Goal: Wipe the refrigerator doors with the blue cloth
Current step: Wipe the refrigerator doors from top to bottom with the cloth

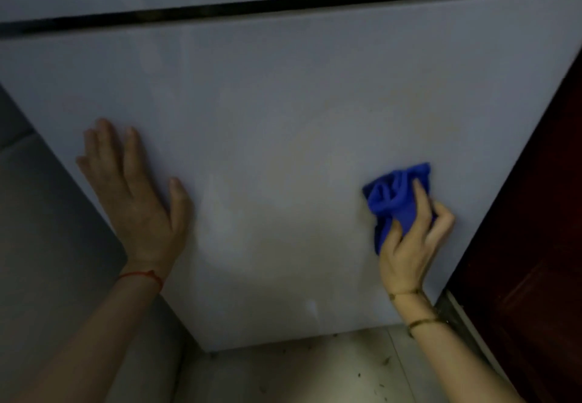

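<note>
Hands: left point(138, 201) flat on door point(283, 113), right point(409, 245) clutching blue cloth point(393, 195).

Both forearms bare, no sleeves in view. Left hand point(138, 195): thin red string bracelet point(143, 275) at wrist. Right hand point(409, 245): two slim dark bands point(422, 322), one at wrist, one lower on forearm. Detail blurred.

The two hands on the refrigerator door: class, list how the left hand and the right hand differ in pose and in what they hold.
The left hand lies flat and open with nothing in it; the right hand is curled around the bunched blue cloth. The left hand sits near the refrigerator door's left edge, the right hand near its right edge. The left wrist wears a red string, the right thin bracelets. Both press on the lower door.
</note>
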`<state>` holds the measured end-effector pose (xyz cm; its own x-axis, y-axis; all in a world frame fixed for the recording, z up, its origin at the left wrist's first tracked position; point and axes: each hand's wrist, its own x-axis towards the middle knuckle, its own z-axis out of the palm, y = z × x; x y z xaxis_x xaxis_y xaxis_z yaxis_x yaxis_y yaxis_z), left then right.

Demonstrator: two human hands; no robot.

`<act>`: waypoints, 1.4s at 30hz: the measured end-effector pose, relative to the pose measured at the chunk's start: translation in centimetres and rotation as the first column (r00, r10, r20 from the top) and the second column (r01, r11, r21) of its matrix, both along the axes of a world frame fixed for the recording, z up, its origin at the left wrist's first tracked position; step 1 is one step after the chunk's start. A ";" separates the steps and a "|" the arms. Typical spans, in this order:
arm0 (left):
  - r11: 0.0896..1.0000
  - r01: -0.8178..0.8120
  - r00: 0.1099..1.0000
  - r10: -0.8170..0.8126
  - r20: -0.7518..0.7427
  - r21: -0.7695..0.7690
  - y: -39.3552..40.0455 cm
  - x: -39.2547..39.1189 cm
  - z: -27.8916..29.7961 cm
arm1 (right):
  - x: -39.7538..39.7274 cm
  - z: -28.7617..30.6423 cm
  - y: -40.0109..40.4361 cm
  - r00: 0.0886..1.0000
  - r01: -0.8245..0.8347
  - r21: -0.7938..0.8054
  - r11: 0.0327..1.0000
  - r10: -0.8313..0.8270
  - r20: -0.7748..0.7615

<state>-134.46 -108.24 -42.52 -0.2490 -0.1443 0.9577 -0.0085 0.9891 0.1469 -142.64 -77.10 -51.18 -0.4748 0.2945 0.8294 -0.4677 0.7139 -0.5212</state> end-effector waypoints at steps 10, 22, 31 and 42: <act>0.997 -0.074 0.997 0.073 -0.035 -0.023 -0.5 -1.2 -0.4 | 0.5 6.9 -4.0 0.973 -0.179 -0.247 0.952 0.134 -0.186; 0.995 -0.097 0.995 0.095 -0.039 -0.037 -0.6 -1.3 -0.4 | -0.6 11.8 -4.3 0.954 -0.128 -0.078 0.989 0.101 -0.282; 0.996 -0.092 0.995 0.092 -0.028 -0.014 -0.4 -1.2 -0.1 | 1.7 9.4 -9.4 0.910 -0.095 0.469 0.878 0.267 -0.317; 0.995 -0.101 0.995 0.101 -0.004 0.002 -0.3 -1.2 -0.1 | 1.2 11.6 -10.1 0.890 -0.020 0.487 0.873 0.237 -0.389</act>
<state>-135.62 -108.56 -42.60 -0.2292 -0.1701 0.9584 -0.1080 0.9830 0.1486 -141.47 -87.24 -39.56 -0.0511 -0.2091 0.9765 -0.6676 0.7344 0.1224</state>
